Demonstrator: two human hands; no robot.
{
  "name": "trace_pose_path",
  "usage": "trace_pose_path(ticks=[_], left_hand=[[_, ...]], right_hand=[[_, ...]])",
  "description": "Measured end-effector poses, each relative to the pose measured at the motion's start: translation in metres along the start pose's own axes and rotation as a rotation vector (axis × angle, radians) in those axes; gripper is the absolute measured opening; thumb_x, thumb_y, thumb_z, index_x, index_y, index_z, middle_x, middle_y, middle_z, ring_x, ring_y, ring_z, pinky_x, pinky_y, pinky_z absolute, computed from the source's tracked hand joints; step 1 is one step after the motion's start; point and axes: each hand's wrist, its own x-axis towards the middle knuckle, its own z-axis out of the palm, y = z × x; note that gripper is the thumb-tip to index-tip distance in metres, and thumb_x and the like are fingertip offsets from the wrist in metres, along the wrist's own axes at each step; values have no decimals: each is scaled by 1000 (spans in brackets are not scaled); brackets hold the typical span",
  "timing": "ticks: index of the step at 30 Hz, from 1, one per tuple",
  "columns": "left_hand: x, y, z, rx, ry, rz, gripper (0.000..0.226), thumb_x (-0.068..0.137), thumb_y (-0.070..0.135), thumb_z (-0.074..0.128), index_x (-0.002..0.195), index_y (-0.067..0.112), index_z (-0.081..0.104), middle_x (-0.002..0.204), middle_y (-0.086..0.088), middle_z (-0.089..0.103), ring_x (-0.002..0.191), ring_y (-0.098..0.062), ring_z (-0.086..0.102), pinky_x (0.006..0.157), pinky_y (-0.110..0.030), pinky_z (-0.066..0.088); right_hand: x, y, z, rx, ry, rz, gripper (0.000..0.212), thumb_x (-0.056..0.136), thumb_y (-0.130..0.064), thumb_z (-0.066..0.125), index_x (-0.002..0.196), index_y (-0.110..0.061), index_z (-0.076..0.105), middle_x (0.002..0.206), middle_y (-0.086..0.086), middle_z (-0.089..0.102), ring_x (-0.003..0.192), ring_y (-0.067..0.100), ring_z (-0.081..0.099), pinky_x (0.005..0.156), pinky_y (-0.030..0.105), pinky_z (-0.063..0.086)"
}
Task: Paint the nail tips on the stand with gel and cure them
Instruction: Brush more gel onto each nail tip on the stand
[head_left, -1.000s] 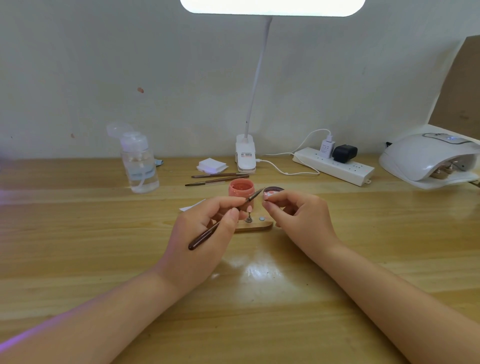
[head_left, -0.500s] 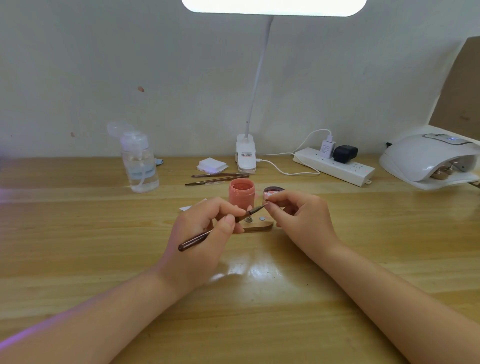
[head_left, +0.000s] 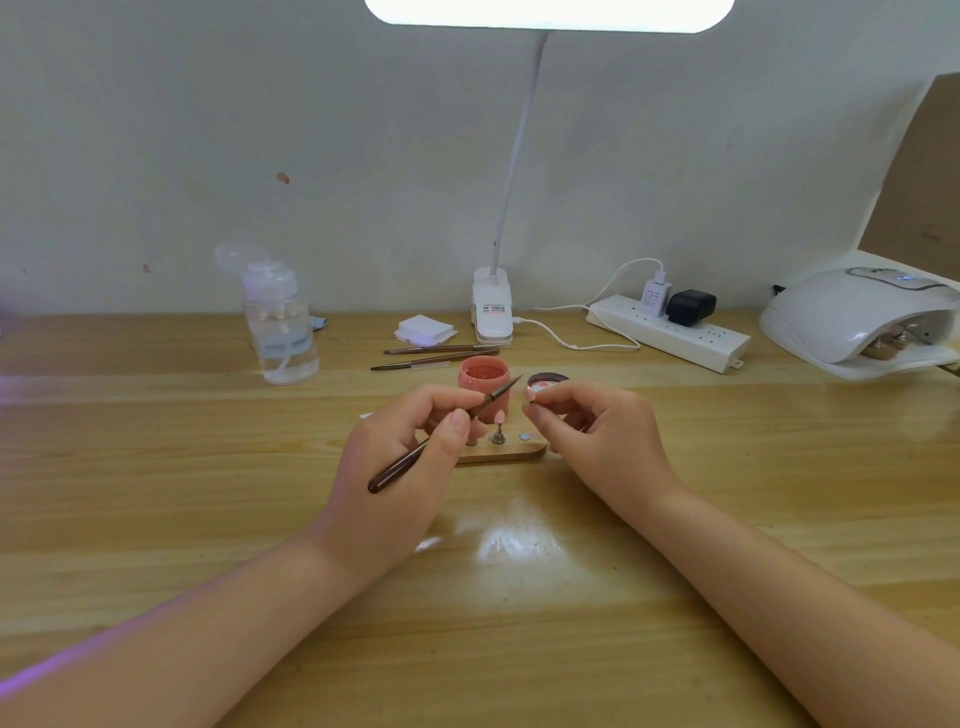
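Item: brush (head_left: 441, 431), dark handle, pinched pen-style in left hand (head_left: 400, 467) w/ thumb and fingers curled round it near the ferrule; tip points up-right over the gel pot (head_left: 483, 379), prob. so bristles can reach either the pot or the tip held opposite. Item: nail tip (head_left: 531, 396), small, pale pink, pinched at fingertips of right hand (head_left: 597, 441), raised just beside the brush tip; looks lifted off the stand for closer work under the lamp (head_left: 545, 15), though any peg under it can't be made out. Item: stand (head_left: 514, 452), wooden base on tabletop (head_left: 208, 493), between both hands; one pink tip (head_left: 498, 417) upright on its peg, one bare socket (head_left: 524, 436) next to it, likely the held tip's place. Item: pot lid (head_left: 548, 380), laid just right of pot, touching or not unclear. Item: cure lamp (head_left: 857, 317), far right, well apart; some pieces sit inside its mouth, approx. same kind as stand, detail too small. Misc. at back: spare brushes (head_left: 436, 356), wipes (head_left: 423, 330), pump bottle (head_left: 278, 322), power strip (head_left: 670, 332). Status est.: painting stage, curing of this tip not yet done.
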Motion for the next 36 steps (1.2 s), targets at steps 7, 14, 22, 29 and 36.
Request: trace_pose_path(ticks=[7,14,22,29,36], left_hand=[[-2,-1,-3,48,-34,-3,21,88,18,49,94,24,69,82,8,72,87,-6,67,77,-16,49],[-1,1,-1,80,-52,3,22,91,23,50,103,24,69,90,14,73,96,-7,66,80,-12,45],[-1,1,0,29,-33,10,21,92,20,49,104,22,67,92,13,73,95,-4,67,79,-11,47],[-2,2,-2,36,0,27,19,90,27,50,98,24,67,86,14,72,88,-4,68,74,-14,50],[-2,0,-2,11,-27,6,22,87,13,46,92,17,68,81,6,71,81,-5,67,74,-16,51]], right_hand=[[0,-1,0,-9,3,7,5,82,-15,75,86,-19,76,69,-5,70,60,19,60,64,35,53],[0,0,0,-17,8,14,5,82,-16,75,86,-19,76,70,-5,71,59,16,59,62,29,51],[-1,0,0,-19,12,12,5,82,-16,76,85,-19,76,71,-6,71,57,12,57,62,26,50],[0,0,-1,-35,2,7,6,82,-17,75,87,-19,77,70,-8,70,58,12,57,59,18,46],[0,0,0,-41,0,5,6,82,-16,75,87,-20,76,71,-8,70,58,11,58,60,18,46]])
